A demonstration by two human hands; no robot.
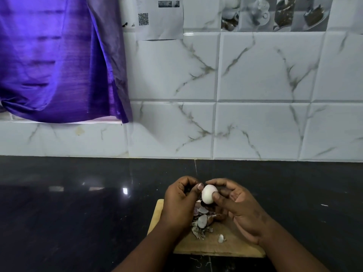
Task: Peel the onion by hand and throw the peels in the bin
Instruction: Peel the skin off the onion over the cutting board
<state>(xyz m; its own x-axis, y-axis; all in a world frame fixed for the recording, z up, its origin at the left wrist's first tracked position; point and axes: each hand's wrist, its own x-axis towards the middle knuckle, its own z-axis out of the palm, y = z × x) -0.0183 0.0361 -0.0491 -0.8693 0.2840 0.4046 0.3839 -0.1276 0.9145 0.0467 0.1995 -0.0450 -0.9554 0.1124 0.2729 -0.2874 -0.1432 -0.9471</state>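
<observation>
A small pale onion (208, 194), white and smooth with its skin off, is held above a wooden cutting board (225, 246). My right hand (237, 207) grips it from the right, thumb on its near side and fingers curled over the top. My left hand (179, 201) is curled beside it on the left, its thumb tip touching the onion's upper left; what its fingers hold is hidden. A heap of dry purple and white peels (203, 222) lies on the board under the hands. One small white piece (221, 238) lies apart, nearer me.
The board lies on a glossy black counter (78, 203) that runs to a white marble-tiled wall (255, 124). A purple curtain (55, 61) hangs at the upper left, and a paper with a QR code (159, 16) is stuck on the wall. No bin is in view.
</observation>
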